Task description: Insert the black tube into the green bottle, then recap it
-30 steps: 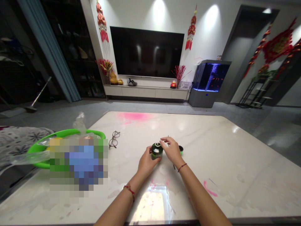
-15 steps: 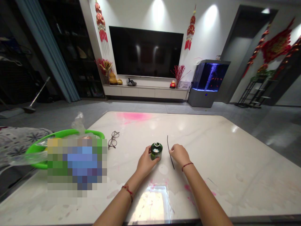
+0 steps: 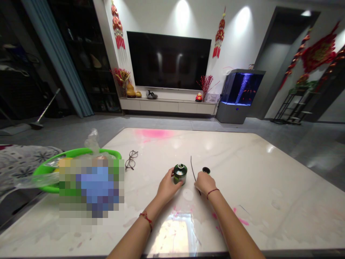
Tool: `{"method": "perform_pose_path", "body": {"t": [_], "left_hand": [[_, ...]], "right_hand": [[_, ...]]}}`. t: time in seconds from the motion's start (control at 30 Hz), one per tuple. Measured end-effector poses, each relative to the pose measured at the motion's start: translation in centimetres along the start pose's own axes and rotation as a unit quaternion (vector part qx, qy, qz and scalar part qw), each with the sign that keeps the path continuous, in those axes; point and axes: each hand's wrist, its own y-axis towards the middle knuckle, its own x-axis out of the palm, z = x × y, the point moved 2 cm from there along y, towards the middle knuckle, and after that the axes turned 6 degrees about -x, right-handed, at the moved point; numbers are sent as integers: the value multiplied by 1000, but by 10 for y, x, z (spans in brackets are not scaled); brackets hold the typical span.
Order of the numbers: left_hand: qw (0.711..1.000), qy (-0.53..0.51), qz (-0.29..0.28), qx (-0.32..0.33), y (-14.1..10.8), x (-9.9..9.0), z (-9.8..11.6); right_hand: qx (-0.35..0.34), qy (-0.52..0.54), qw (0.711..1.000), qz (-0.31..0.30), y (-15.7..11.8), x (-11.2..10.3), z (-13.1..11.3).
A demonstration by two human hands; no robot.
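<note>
My left hand (image 3: 167,185) is wrapped round a small dark green glass bottle (image 3: 180,176), which stands upright on the table. Its narrow mouth is uncovered, with a pale rim. To the right, my right hand (image 3: 205,183) is closed, fingertips pinched on a thin dark stick (image 3: 192,167) that lies lengthwise on the tabletop. Part of the stick is hidden under the fingers. Just beyond the right knuckles sits a small dark round cap (image 3: 206,169), partly covered by the hand.
The pale marble table (image 3: 256,180) bears pink stains and wet-looking marks. Folded-out eyeglasses (image 3: 131,160) lie left of the bottle. Further left is a green basket (image 3: 40,169) with plastic bags, partly blurred out. A thin dark sliver (image 3: 243,208) lies right of my right forearm.
My right hand has slid a little toward me along the stick. The dark cap behind it now shows. My left hand keeps its hold on the bottle.
</note>
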Motion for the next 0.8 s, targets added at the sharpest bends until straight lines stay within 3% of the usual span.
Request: {"method": "perform_pose_path", "body": {"t": [0.43,0.63,0.8], "left_hand": [[1000,15,3,-20,-3,-4,5],[998,38,27,-37,-4,-5,7],[997,58,37,-46,-5,-4,6]], "right_hand": [[-27,60,998,4,1,3,-4],[-55,196,979,13,12,-1,2],[-57,348,936,10,12,-5,0]]}}
